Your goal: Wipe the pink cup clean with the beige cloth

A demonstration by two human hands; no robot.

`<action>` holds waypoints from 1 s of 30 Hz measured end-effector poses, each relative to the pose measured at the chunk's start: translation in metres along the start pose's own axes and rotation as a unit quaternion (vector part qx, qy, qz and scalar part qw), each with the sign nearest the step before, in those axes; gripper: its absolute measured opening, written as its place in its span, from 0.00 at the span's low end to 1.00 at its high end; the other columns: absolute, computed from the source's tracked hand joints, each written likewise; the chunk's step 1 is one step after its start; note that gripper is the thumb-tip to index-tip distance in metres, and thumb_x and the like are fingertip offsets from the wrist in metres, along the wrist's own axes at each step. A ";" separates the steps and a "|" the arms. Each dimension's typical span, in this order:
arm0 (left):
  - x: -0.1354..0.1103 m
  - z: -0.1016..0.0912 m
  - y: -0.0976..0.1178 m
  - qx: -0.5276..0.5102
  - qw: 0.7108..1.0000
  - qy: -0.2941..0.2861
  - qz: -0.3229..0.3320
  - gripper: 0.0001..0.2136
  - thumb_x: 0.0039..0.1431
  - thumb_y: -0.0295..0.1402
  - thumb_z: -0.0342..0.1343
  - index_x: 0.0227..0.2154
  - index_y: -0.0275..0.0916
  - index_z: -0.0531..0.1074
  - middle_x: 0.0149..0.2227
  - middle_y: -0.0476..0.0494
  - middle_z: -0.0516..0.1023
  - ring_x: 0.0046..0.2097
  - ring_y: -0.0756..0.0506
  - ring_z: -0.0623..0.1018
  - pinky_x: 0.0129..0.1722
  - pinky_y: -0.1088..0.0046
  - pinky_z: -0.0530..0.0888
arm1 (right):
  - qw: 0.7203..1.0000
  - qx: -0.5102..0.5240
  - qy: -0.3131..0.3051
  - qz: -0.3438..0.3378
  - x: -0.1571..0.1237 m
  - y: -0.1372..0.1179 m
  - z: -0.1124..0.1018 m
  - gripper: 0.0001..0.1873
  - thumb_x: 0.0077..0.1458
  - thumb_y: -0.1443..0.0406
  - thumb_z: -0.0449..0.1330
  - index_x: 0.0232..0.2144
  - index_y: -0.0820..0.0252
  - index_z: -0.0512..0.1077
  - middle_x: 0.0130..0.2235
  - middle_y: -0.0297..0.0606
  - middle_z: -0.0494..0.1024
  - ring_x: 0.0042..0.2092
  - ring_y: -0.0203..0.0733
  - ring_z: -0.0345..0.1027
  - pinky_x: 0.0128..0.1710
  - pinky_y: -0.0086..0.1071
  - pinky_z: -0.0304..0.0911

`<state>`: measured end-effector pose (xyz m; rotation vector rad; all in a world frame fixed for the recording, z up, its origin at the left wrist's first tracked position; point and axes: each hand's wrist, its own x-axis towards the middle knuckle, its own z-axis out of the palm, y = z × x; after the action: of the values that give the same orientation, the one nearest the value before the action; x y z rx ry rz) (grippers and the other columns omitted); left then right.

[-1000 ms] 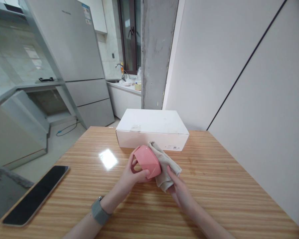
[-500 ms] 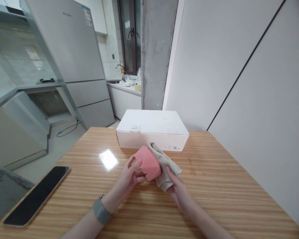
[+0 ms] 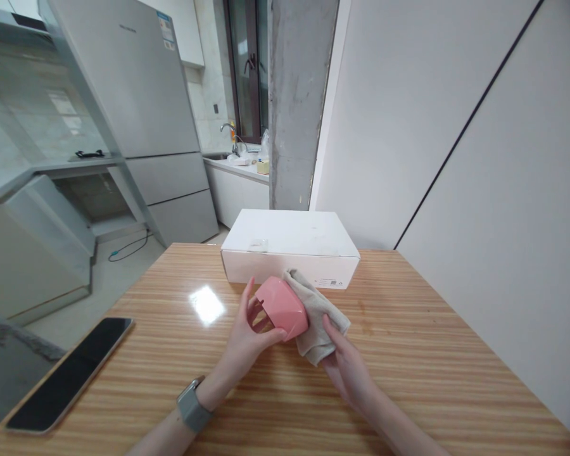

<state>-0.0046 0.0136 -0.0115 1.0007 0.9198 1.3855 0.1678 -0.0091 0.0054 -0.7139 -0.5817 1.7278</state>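
Scene: a person at a wooden desk (image 3: 408, 354) in a pale kitchen, wiping a small pink bowl (image 3: 281, 308) with a beige cloth (image 3: 319, 315)
Left hand: the left hand (image 3: 247, 339), a grey watch (image 3: 191, 405) on its wrist, closes around the bowl's open mouth, thumb under the rim and fingers curled inside, holding it tipped on its side just above the desk
Right hand: the right hand (image 3: 349, 370) pinches the cloth's lower edge, fingers closed on the fabric, pressing it against the bowl's outer wall
Bowl: in the middle of the desk, just in front of a white box (image 3: 289, 244), base turned toward the cloth, mouth toward the left hand
Cloth: bunched between the bowl and the right hand, its far corner near the box
Step in hand: by the look of it, the outside of the bowl is being wiped, with the left hand turning it and the right rubbing
Next move calls for: judged from the grip, a further turn of the bowl in the left hand to bring an unwiped face to the cloth, with the hold on the rim firm enough that the glossy bowl does not slip
Also on the desk: a dark phone (image 3: 69, 373) lying flat near the left edge, well apart from the hands
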 end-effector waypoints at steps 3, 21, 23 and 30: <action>0.003 -0.002 -0.001 0.015 0.999 -0.032 -0.027 0.48 0.36 0.32 0.73 0.63 0.46 0.57 0.57 0.36 0.69 0.54 0.36 0.74 0.46 0.65 0.76 | 1.000 0.001 0.001 -0.005 -0.002 -0.002 0.001 0.25 0.49 0.52 0.69 0.48 0.53 0.77 0.55 0.37 0.78 0.63 0.48 0.63 0.66 0.41 0.50; -0.003 0.006 0.013 -0.117 0.987 -0.027 -0.103 0.37 0.51 0.40 0.66 0.63 0.48 0.57 0.57 0.35 0.70 0.48 0.38 0.78 0.41 0.62 0.79 | 0.999 -0.035 0.027 -0.018 0.002 0.005 -0.002 0.27 0.44 0.51 0.71 0.46 0.53 0.78 0.54 0.38 0.79 0.63 0.50 0.62 0.63 0.43 0.56; -0.003 0.006 0.012 -0.089 0.993 -0.019 -0.079 0.38 0.49 0.40 0.67 0.62 0.45 0.59 0.59 0.33 0.68 0.49 0.37 0.77 0.40 0.64 0.79 | 0.999 -0.039 0.033 -0.013 0.002 0.005 -0.002 0.28 0.44 0.50 0.71 0.46 0.54 0.78 0.54 0.40 0.79 0.61 0.51 0.64 0.62 0.43 0.58; -0.011 0.010 0.012 0.062 0.997 0.013 0.033 0.38 0.39 0.29 0.72 0.56 0.46 0.65 0.61 0.37 0.66 0.54 0.38 0.73 0.50 0.65 0.74 | 0.999 0.001 0.032 0.005 0.003 0.006 -0.002 0.26 0.46 0.52 0.70 0.46 0.57 0.78 0.53 0.40 0.79 0.62 0.50 0.63 0.64 0.41 0.55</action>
<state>0.0013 0.0018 0.0024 1.1181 1.0107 1.4116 0.1642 -0.0075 -0.0007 -0.7682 -0.5324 1.7075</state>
